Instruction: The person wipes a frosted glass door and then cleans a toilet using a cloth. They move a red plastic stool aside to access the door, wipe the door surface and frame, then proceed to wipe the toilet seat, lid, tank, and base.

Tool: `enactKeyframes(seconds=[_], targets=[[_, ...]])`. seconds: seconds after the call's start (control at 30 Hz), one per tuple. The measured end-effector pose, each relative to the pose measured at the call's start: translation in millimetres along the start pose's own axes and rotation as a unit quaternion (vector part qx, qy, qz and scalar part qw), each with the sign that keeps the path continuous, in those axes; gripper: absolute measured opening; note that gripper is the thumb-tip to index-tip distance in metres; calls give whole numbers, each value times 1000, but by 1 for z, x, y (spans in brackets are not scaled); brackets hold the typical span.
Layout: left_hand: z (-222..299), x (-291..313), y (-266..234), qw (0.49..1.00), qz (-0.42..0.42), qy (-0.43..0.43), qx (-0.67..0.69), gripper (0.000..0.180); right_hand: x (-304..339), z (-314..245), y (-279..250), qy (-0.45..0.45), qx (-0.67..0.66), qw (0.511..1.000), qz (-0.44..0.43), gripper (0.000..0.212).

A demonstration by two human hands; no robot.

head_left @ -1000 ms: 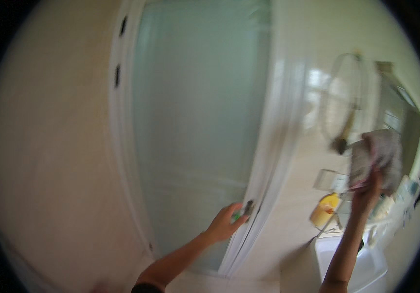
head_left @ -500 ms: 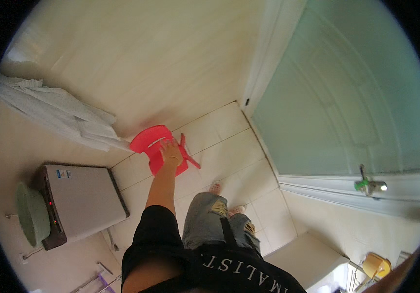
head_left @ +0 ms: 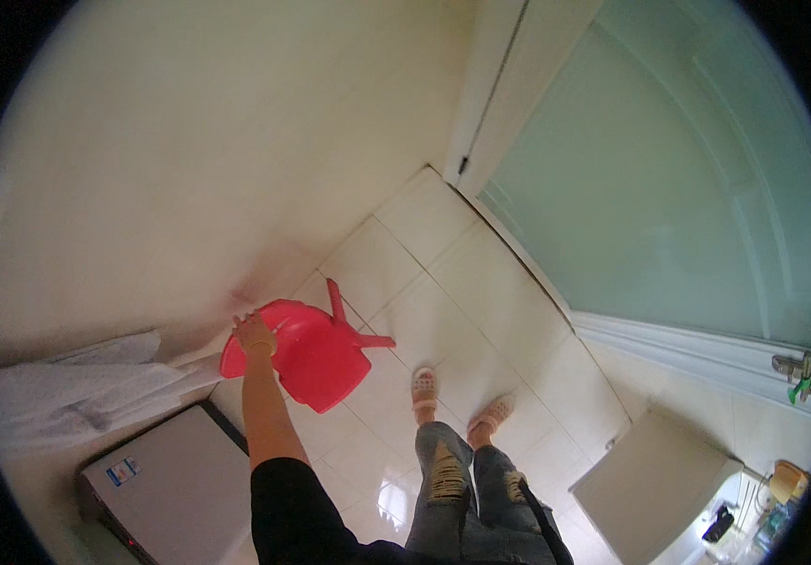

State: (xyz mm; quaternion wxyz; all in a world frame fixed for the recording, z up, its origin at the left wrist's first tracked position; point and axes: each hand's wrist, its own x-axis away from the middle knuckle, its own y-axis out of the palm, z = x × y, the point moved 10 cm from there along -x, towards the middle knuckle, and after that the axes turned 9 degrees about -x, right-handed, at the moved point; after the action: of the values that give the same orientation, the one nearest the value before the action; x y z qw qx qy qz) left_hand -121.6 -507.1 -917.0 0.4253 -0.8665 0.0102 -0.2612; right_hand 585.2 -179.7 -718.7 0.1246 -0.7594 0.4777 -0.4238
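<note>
My left hand (head_left: 253,331) grips the backrest of a small red plastic chair (head_left: 325,363), its fingers curled over the upper part. The backrest points left, toward the wall, and two splayed legs stick out on the chair's right side. Whether all its legs rest on the floor, I cannot tell. My right hand is out of view.
White cloth (head_left: 95,391) hangs along the left wall above a grey-topped appliance (head_left: 179,485). A frosted green glass door (head_left: 650,179) with a metal handle (head_left: 801,372) is on the right. A pale cabinet (head_left: 655,480) stands lower right. My feet are on the tiled floor (head_left: 443,264).
My left hand has shifted from the lower part of the backrest to its upper left part. The chair looks turned and lower in view. My view has also shifted.
</note>
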Motion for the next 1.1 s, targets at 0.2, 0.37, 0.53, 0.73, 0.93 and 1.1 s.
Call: enactKeyframes(seconds=[0.2,0.37,0.53,0.73,0.93,1.1], targets=[[1,-27,22,999,-7,25,-36,55,21,15,-6,35,-29,999,25,38],[18,-5,-17,991,107,75,-12,54,37,63,-32,55,-41,996,64,39],[1,-47,11,996,62,66,5,42,51,113,-38,93,-55,992,65,39],[183,111,-37,895,119,429,27,31,80,142,-97,103,-69,987,106,39],[293,213,-143,839,177,506,98,21,82,151,-125,77,-118,983,121,40],[427,227,-186,836,182,513,76,23,103,177,-159,85,-133,975,153,40]])
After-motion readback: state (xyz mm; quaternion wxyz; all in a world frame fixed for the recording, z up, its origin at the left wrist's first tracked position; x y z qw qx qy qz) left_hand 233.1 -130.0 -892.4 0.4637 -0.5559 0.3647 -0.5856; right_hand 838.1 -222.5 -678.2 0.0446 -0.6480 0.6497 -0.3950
